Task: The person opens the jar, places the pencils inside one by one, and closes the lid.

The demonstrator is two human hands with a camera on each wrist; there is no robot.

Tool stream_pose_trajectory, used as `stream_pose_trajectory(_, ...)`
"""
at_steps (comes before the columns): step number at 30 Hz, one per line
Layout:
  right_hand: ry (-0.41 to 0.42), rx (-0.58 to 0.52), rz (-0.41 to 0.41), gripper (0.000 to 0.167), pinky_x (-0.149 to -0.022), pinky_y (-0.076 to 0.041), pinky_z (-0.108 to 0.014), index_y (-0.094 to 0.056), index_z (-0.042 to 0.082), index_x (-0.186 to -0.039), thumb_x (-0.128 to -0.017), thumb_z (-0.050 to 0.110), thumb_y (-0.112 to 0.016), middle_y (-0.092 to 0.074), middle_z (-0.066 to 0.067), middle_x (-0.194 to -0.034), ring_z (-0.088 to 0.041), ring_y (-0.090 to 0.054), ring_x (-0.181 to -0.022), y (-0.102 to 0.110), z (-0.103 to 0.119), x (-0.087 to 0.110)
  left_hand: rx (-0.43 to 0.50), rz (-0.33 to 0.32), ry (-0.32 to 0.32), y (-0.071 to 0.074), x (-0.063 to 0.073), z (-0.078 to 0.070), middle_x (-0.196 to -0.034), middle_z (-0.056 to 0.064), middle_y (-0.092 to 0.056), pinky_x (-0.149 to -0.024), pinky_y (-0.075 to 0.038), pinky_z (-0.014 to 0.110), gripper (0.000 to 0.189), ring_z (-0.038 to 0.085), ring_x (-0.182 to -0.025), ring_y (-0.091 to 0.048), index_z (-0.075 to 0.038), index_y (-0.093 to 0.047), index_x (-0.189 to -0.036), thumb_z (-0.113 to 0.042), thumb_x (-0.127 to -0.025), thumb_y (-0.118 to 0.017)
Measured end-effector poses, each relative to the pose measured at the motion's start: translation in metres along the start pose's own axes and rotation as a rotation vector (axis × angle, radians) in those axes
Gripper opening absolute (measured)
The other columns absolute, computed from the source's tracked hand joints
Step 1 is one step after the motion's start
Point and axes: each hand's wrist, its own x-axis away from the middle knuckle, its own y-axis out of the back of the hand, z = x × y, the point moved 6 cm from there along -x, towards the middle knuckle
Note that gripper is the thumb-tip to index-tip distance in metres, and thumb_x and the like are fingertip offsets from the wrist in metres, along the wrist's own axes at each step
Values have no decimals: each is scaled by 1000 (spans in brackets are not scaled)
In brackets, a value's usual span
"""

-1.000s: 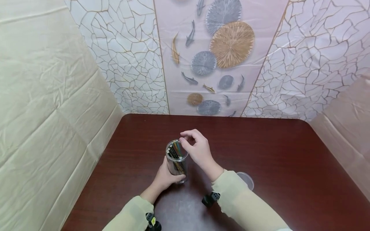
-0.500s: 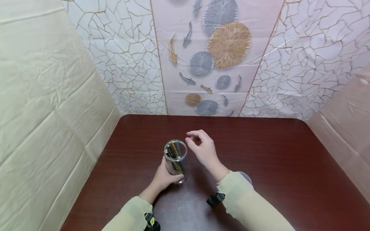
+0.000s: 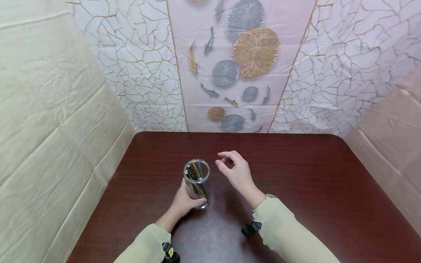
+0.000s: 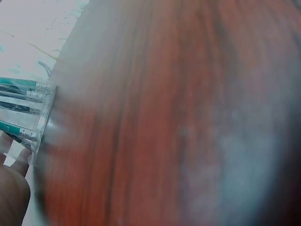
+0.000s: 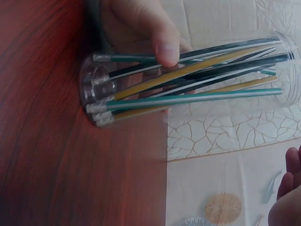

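Note:
A clear cylindrical jar (image 3: 206, 178) stands on the dark red table with its mouth open. Several pencils (image 3: 194, 174) lean inside it. My left hand (image 3: 182, 199) grips the jar low on its wall, thumb across the near side. The right wrist view shows green, black and yellow pencils (image 5: 188, 75) through the clear wall, metal ends toward the jar's base. To the right of the jar, apart from it, my right hand (image 3: 237, 173) hovers with fingers loosely bent and nothing between them. Part of the jar's base shows at the left edge of the left wrist view.
A clear round lid (image 3: 271, 196) lies on the table (image 3: 312, 171), mostly hidden behind the right sleeve (image 3: 289, 230). Patterned cloth (image 3: 158, 73) hangs beyond the table's far edge, and plain pale cloth (image 3: 49, 146) hangs at the left.
My right hand has moved right, away from the jar's mouth. The left hand keeps its grip on the jar. The lid has become more covered by the right sleeve.

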Motion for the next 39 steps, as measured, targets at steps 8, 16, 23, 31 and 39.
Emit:
stream_pose_trajectory(8, -6, 25, -13, 21, -68, -48, -32, -69, 8, -101, -80, 9, -73, -58, 2, -80, -14, -54, -76, 11, -7, 6, -19, -8, 13, 5, 0, 3, -116, 11, -60, -92, -42, 43, 94, 24, -106, -56, -9, -32, -134, -21, -60, -88)
stream_pose_trajectory(16, 0, 86, -34, 21, -67, -46, -25, -69, 8, -98, -78, 8, -74, -57, 1, -78, -15, -54, -75, 26, -19, 19, -24, 2, 29, 6, 1, 1, -115, 12, -60, -92, -41, 44, 93, 26, -106, -56, -8, -32, -134, -23, -60, -88)
stream_pose_trajectory(23, 7, 118, -69, 23, -65, -47, -27, -69, 8, -98, -76, 8, -75, -58, -2, -78, -19, -57, -74, 37, -30, 34, -39, -6, 25, 5, 2, 2, -114, 12, -61, -91, -42, 45, 91, 27, -106, -56, -8, -35, -132, -21, -60, -88)
stream_pose_trajectory(31, -62, 225, -9, 39, -73, -45, -34, -67, 10, -111, -74, 16, -79, -60, 0, -92, -17, -55, -90, 51, -46, 54, -33, 7, 23, 3, 1, 0, -114, 12, -61, -92, -41, 45, 94, 27, -105, -56, -9, -32, -135, -22, -59, -88)
stream_pose_trajectory(39, -107, 350, 110, 63, -88, -38, -43, -58, 7, -125, -71, 29, -81, -57, -7, -111, -26, -44, -105, 70, -68, 78, -53, 25, 16, -1, 0, -3, -112, 13, -62, -90, -42, 45, 95, 27, -104, -57, -9, -33, -134, -23, -59, -88)
